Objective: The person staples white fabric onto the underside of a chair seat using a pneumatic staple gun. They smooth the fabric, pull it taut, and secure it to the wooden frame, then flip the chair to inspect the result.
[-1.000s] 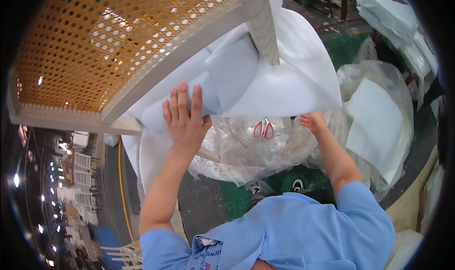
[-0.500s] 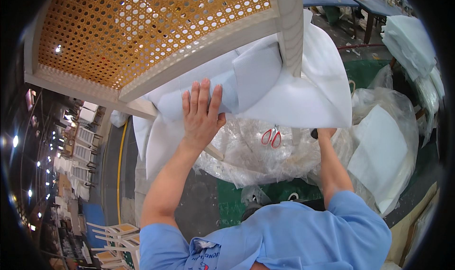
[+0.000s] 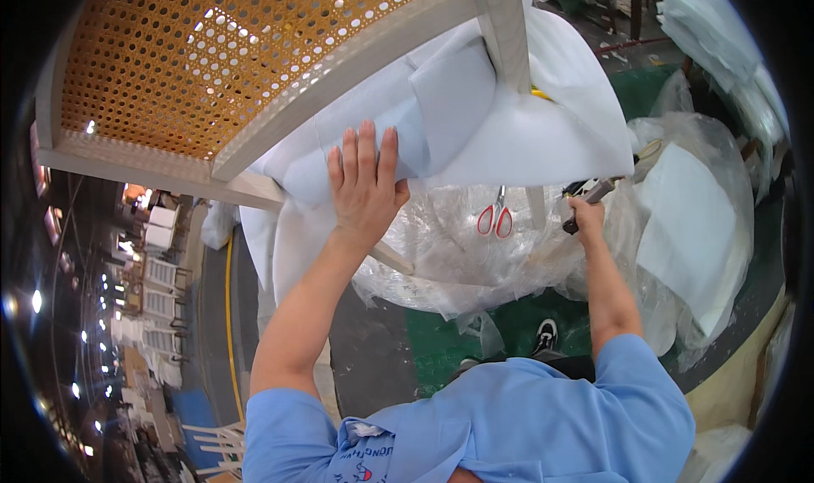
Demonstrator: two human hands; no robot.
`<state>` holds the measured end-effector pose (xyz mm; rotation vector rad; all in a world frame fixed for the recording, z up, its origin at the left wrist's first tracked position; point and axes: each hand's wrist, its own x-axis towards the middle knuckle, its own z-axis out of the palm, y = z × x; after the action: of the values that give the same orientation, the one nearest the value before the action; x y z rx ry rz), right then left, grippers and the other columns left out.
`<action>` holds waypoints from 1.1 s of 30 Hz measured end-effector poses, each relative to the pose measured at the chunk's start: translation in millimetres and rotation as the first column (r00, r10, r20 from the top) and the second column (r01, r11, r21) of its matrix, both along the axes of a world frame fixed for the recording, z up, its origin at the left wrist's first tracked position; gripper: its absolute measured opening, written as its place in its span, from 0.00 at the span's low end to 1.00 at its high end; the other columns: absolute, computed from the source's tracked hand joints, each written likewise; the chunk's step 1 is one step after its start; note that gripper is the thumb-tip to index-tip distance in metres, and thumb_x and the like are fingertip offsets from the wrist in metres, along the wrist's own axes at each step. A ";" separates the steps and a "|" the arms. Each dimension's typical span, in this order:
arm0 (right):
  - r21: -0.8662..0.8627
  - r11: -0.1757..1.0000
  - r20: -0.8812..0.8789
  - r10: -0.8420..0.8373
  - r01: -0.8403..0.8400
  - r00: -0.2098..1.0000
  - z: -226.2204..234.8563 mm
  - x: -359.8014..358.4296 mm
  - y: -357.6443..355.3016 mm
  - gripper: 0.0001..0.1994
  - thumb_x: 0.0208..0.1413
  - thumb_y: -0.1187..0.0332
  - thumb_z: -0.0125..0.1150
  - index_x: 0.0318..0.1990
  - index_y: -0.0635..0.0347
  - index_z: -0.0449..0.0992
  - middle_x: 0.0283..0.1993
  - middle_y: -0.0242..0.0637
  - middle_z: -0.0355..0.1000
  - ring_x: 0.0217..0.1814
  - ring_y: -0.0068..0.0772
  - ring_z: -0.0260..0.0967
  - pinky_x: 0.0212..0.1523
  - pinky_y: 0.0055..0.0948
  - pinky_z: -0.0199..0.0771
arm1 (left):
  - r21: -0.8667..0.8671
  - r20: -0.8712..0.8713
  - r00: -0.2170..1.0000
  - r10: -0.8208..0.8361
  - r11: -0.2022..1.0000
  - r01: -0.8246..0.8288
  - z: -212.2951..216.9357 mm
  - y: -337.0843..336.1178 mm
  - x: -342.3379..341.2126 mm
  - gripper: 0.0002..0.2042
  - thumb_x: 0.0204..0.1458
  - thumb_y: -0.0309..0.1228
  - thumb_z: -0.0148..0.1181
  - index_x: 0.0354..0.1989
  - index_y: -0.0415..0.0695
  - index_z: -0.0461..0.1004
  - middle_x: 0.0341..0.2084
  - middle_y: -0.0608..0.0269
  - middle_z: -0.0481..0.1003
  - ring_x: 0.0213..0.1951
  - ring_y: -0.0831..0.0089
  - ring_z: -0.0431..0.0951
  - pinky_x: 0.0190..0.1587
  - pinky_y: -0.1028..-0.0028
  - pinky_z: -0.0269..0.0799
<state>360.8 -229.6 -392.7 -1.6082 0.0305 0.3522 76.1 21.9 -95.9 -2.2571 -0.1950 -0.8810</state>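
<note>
My left hand (image 3: 366, 178) lies flat on a white foam sheet (image 3: 543, 139), fingers stretched out. The sheet drapes over the seat of a pale wooden chair (image 3: 509, 33) with a woven cane panel (image 3: 246, 59). Folded layers overlap where my palm presses. Right of the chair, below the sheet's hanging edge, my right hand (image 3: 587, 217) is wrapped round a grey-and-black hand tool (image 3: 600, 191); its exact kind is unclear. Between my hands, red-handled scissors (image 3: 494, 220) rest on crumpled clear plastic, apart from both hands.
Clear plastic wrap (image 3: 449, 271) is bunched below the chair. Another foam piece (image 3: 688, 228) lies on plastic at the right. Stacked foam sheets (image 3: 712, 33) stand at the far right. White chairs (image 3: 161, 275) line the left, past a yellow floor line (image 3: 231, 313).
My right hand has risen a little, and the tool in it has come out from behind the foam's edge. My left hand stays flat on the sheet. The view has shifted slightly.
</note>
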 end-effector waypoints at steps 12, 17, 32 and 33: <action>0.733 0.672 0.262 -0.142 -0.102 0.955 107.0 -227.6 -7.6 0.26 0.60 0.76 0.66 0.65 0.58 0.68 0.65 0.38 0.68 0.65 0.29 0.66 0.60 0.30 0.72 | 0.055 -0.026 0.998 -0.066 0.996 0.067 -5.5 10.0 -5.0 0.46 0.38 0.40 0.70 0.71 0.41 0.63 0.67 0.40 0.64 0.65 0.42 0.66 0.63 0.45 0.60; 0.229 0.893 0.562 0.205 -0.389 0.801 141.7 -276.9 49.5 0.23 0.59 0.70 0.68 0.61 0.57 0.71 0.66 0.45 0.69 0.62 0.36 0.72 0.60 0.31 0.73 | 0.051 -0.029 0.995 -0.097 0.994 0.098 -2.4 7.3 -6.8 0.47 0.39 0.39 0.71 0.72 0.41 0.61 0.66 0.39 0.63 0.64 0.41 0.66 0.62 0.45 0.61; 0.284 0.843 0.814 0.038 -0.456 0.579 144.4 -245.7 124.8 0.25 0.51 0.73 0.67 0.58 0.60 0.73 0.69 0.54 0.65 0.70 0.51 0.67 0.65 0.40 0.72 | 0.024 -0.029 0.995 -0.097 0.995 0.098 -7.0 12.0 -7.2 0.50 0.39 0.39 0.75 0.75 0.44 0.56 0.68 0.39 0.60 0.66 0.40 0.63 0.64 0.45 0.59; 0.282 0.846 0.815 0.038 -0.453 0.578 144.1 -246.1 125.8 0.25 0.50 0.73 0.67 0.58 0.60 0.73 0.69 0.54 0.65 0.70 0.52 0.67 0.65 0.40 0.72 | 0.000 -0.056 0.996 -0.072 0.997 0.072 -7.2 11.9 -7.5 0.51 0.39 0.39 0.75 0.75 0.44 0.56 0.69 0.40 0.60 0.66 0.40 0.63 0.64 0.45 0.58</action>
<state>114.6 -103.8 -248.6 -1.1468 -0.9335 -0.1702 68.6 33.9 -103.1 -2.2965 -0.0876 -0.8542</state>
